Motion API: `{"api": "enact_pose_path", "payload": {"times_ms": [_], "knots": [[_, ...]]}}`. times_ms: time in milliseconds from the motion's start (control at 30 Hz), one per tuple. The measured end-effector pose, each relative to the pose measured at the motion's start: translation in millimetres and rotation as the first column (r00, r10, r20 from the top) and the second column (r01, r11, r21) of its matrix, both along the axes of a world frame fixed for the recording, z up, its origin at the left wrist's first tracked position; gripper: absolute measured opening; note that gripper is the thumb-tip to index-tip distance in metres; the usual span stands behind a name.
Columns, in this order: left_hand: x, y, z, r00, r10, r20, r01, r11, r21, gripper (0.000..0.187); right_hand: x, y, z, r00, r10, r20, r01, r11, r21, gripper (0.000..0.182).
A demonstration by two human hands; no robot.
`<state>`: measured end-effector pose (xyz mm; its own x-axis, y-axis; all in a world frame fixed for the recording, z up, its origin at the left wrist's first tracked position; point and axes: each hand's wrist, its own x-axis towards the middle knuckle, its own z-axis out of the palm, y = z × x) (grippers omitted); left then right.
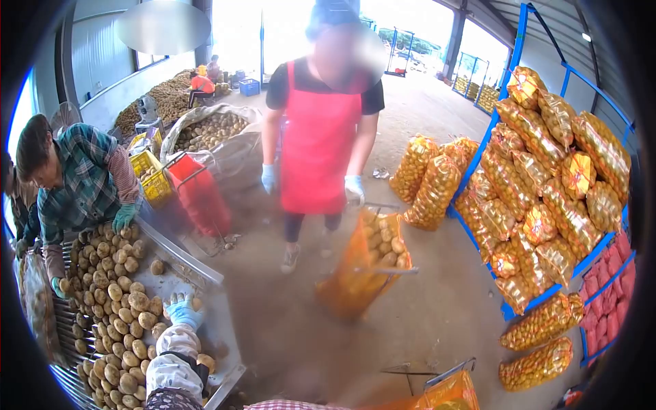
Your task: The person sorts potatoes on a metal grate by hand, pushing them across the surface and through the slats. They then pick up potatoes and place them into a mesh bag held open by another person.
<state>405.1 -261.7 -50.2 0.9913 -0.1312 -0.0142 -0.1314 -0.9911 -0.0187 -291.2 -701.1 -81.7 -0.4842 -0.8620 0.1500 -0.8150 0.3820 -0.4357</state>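
Note:
My left hand (183,311), in a light blue glove, reaches over the metal sorting table with its fingers spread. It lies at the right edge of a heap of potatoes (116,287), touching or just above a few of them. Loose potatoes lie close around the hand on the bare metal chute (215,321). My right hand is out of view. Near the bottom edge, an orange mesh bag (451,393) hangs on a metal frame close to my body.
Across the table, a person in a plaid shirt (85,167) handles potatoes. A person in a red apron (321,137) stands ahead, behind a part-filled orange mesh bag (369,266). Filled bags (540,178) are stacked in a blue rack (471,160) at right.

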Motion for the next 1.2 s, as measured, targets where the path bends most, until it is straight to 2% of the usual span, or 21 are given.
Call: {"api": "enact_pose_path", "payload": {"times_ms": [167,233,267,300,400,567,700,733,767,833,933,1000,1033,1067,1167,1200], "knots": [[-1.3,2.2,-3.5,0.999,0.049,-0.003,-0.049,0.999,0.016,0.067,21.9,-42.1,-6.5,0.974,0.024,0.224,-0.038,0.998,0.055,0.059],[3.6,-1.4,1.9,0.993,0.098,-0.071,-0.100,0.995,-0.020,0.071,29.2,-54.9,-9.3,0.938,0.018,0.345,-0.045,0.997,0.070,0.060],[2.2,-5.2,6.0,0.992,0.118,-0.041,-0.119,0.992,-0.030,0.068,32.2,-59.7,-12.1,0.914,0.010,0.405,-0.047,0.996,0.080,0.060],[2.0,-7.5,8.9,0.990,0.143,-0.008,-0.143,0.989,-0.042,0.066,37.7,-64.8,-14.4,0.882,0.000,0.471,-0.047,0.995,0.089,0.060],[6.4,-6.4,11.1,0.986,0.158,-0.057,-0.161,0.986,-0.042,0.070,49.7,-77.9,-22.9,0.753,-0.047,0.656,-0.047,0.991,0.125,0.062],[4.6,-1.2,3.8,0.990,0.137,-0.013,-0.137,0.990,-0.037,0.071,58.0,-89.4,-32.9,0.548,-0.114,0.829,-0.064,0.982,0.177,0.064],[8.8,0.4,-0.2,0.992,0.124,-0.010,-0.124,0.991,-0.046,0.072,66.1,-98.2,-54.8,0.412,-0.123,0.903,-0.146,0.969,0.198,0.066],[8.4,1.3,-0.7,0.994,0.111,0.019,-0.110,0.993,-0.050,0.072,62.4,-113.2,-78.2,0.435,-0.069,0.898,-0.207,0.963,0.174,0.062],[9.4,3.4,-3.8,0.995,0.088,0.052,-0.085,0.995,-0.060,0.072,83.3,-105.6,-63.2,0.498,-0.035,0.867,-0.157,0.979,0.129,0.058],[11.3,8.2,-10.1,0.994,0.052,0.096,-0.046,0.997,-0.070,0.071,109.4,-104.4,-34.9,0.485,-0.035,0.874,-0.171,0.976,0.134,0.056],[11.0,12.6,-19.1,0.985,0.025,0.173,-0.012,0.997,-0.076,0.075,127.3,-109.3,-25.2,0.491,0.065,0.869,-0.278,0.957,0.086,0.052],[9.4,10.0,-15.7,0.988,0.042,0.150,-0.030,0.996,-0.082,0.075,135.0,-109.7,-9.9,0.464,0.102,0.880,-0.388,0.916,0.099,0.047],[10.1,7.8,-11.5,0.989,0.045,0.142,-0.034,0.996,-0.084,0.075,146.3,-105.0,6.9,0.447,0.115,0.887,-0.437,0.893,0.104,0.046],[10.6,6.5,-9.7,0.992,0.060,0.108,-0.052,0.995,-0.079,0.075,183.9,-73.7,64.7,0.413,0.155,0.898,-0.448,0.893,0.051,0.040],[11.1,7.4,-15.3,0.987,0.029,0.159,-0.012,0.994,-0.105,0.074,191.4,-67.0,77.6,0.421,0.312,0.852,-0.582,0.813,-0.009,0.040],[11.3,8.2,-21.0,0.971,0.011,0.241,0.017,0.993,-0.114,0.069,198.2,-62.1,81.5,0.435,0.232,0.870,-0.554,0.831,0.055,0.041]]}}
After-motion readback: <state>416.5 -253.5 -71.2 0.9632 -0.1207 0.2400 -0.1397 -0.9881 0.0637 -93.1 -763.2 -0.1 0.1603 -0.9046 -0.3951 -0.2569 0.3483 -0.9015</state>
